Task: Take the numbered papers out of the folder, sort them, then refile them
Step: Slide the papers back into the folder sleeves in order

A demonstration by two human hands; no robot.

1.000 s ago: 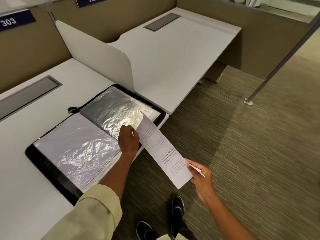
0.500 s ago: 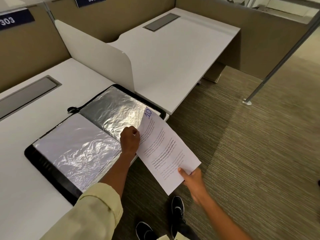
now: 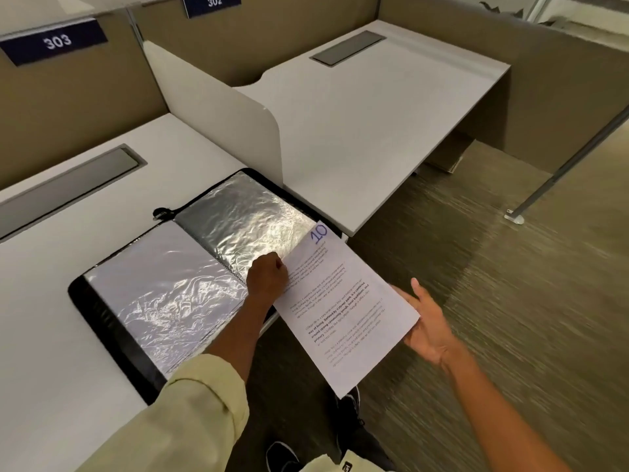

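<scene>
Left hand [image 3: 267,279] pinches the sleeve [image 3: 252,229] edge, holding it open. Right hand [image 3: 427,330], fingers straight, supports paper 10 [image 3: 343,308] for insertion

Two white surfaces [image 3: 61,335] stand side by side, parted by a white upright divider [image 3: 218,124]. Each has a grey recessed panel [image 3: 347,47] near its back edge. Blue plates reading 303 [image 3: 56,40] and 302 [image 3: 212,3] hang on the tan partition behind. Striped carpet [image 3: 510,301] covers the floor, and a metal pole [image 3: 571,158] slants down to it.
</scene>
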